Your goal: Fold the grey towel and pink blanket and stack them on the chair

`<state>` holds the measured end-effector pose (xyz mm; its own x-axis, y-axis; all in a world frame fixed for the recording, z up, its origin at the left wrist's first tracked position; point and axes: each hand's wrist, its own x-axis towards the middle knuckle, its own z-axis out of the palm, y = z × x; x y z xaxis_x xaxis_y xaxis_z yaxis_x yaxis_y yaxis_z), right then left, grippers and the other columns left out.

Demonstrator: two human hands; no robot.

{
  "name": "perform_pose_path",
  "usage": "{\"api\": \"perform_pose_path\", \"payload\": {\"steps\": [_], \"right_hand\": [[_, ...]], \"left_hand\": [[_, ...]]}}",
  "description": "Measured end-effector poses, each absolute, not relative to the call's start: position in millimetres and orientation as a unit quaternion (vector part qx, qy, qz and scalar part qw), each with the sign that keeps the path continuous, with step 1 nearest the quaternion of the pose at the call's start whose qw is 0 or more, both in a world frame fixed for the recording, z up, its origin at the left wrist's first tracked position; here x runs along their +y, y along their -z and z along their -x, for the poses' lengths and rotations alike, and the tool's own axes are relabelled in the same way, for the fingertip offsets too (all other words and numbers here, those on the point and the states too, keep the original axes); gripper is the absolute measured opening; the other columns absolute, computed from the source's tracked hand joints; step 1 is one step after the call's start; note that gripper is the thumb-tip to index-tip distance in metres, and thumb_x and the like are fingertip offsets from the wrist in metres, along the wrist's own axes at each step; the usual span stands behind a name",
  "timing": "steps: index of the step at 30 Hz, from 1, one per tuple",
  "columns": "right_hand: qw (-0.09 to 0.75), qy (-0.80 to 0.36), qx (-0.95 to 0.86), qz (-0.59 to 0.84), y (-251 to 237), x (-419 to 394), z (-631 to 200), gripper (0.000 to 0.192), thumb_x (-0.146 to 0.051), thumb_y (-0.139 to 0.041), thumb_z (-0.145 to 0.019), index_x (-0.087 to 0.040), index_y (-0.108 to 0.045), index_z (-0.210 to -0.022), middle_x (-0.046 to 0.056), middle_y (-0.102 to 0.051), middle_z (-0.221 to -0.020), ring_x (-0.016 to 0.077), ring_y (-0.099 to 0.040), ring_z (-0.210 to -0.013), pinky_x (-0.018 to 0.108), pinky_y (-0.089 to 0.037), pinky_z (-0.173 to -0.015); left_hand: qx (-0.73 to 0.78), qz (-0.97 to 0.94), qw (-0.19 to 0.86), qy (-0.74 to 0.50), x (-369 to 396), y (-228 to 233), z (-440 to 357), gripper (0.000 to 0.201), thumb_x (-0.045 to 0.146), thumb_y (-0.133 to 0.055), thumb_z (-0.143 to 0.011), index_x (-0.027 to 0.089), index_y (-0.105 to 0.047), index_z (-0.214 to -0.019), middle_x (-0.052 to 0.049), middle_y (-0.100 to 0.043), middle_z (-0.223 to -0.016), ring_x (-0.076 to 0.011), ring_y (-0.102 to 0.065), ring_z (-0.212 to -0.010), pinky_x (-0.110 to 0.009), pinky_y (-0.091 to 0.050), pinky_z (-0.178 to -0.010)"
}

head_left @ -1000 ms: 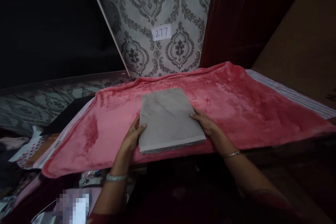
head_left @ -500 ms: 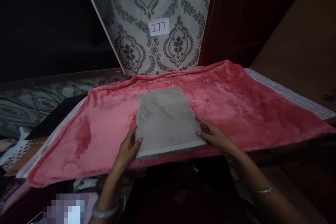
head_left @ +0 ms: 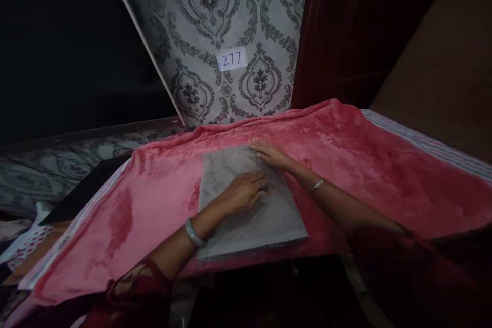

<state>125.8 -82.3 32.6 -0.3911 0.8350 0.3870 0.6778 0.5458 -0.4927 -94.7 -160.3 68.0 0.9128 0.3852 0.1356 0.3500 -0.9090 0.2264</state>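
You are pressing both hands flat on a folded grey cloth (head_left: 246,200) that is lying on a pink blanket (head_left: 346,164). Your left hand (head_left: 244,192) is resting palm down on the middle of the cloth, fingers together and stretched toward the right, gripping nothing; the forearm is coming in from the lower left, with a pale bangle (head_left: 193,232) at the wrist. Your right hand (head_left: 271,155) is lying open and flat at the cloth's far right corner, fingertips pointing left across the far edge, the arm reaching in from the right with a thin silver bracelet (head_left: 318,184) on the wrist. Neither hand is closing around anything; both are simply spread on the fabric.

The grey cloth is forming a neat rectangle, its long axis running away from you and leaning slightly left at the far end, its near short edge sitting close to the blanket's front edge. It is lying directly under both hands, the left over its centre, the right beyond it on the far corner.

The blanket is covering a striped surface (head_left: 423,138). Behind it, a patterned grey wall panel (head_left: 215,20) is carrying a small label reading 277 (head_left: 231,59), beside a dark red curtain (head_left: 338,25).
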Motion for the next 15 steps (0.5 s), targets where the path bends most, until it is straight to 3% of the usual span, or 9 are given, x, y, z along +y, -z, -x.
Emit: {"api": "perform_pose_path", "payload": {"steps": [3, 6, 10, 15], "right_hand": [[0.223, -0.131, -0.823, 0.506, -17.6, -70.1, -116.0, 0.053, -0.028, -0.044, -0.098, -0.022, -0.052, -0.149, 0.009, -0.044, -0.157, 0.0278, -0.033, -0.149, 0.055, -0.022, -0.123], [0.197, -0.123, -0.818, 0.526, -3.0, -76.3, -111.6, 0.053, -0.037, -0.039, -0.103, -0.028, -0.045, -0.154, 0.006, -0.033, -0.164, 0.03, -0.024, -0.153, 0.058, -0.017, -0.123], [0.207, -0.117, -0.817, 0.525, 5.3, -81.0, -112.8, 0.052, -0.042, -0.034, -0.104, -0.032, -0.043, -0.155, 0.002, -0.032, -0.164, 0.0292, -0.023, -0.153, 0.058, -0.015, -0.123], [0.214, -0.117, -0.816, 0.523, 7.1, -79.2, -112.9, 0.053, -0.041, -0.033, -0.104, -0.031, -0.043, -0.155, 0.003, -0.033, -0.164, 0.0295, -0.023, -0.152, 0.058, -0.016, -0.123]], "left_hand": [[0.154, -0.982, 0.101, -0.038, -166.5, -52.2, 80.8, 0.058, 0.043, -0.05, -0.099, 0.018, -0.046, -0.151, -0.018, -0.042, -0.159, -0.0361, -0.035, -0.149, -0.061, -0.028, -0.121], [0.121, -0.986, 0.119, -0.003, -176.9, -37.8, 80.6, 0.066, 0.052, -0.05, -0.097, 0.028, -0.037, -0.157, -0.013, -0.023, -0.168, -0.0432, -0.015, -0.154, -0.073, -0.016, -0.119], [0.051, -0.985, 0.166, -0.003, -186.0, -34.6, 88.0, 0.059, 0.052, -0.042, -0.101, 0.037, -0.034, -0.157, -0.004, -0.026, -0.168, -0.0365, -0.009, -0.157, -0.072, -0.005, -0.121], [0.014, -0.976, 0.215, 0.018, -206.3, -40.1, 99.7, 0.056, 0.045, -0.039, -0.103, 0.036, -0.031, -0.158, 0.002, -0.026, -0.168, -0.0287, -0.007, -0.158, -0.066, -0.005, -0.125]]}}
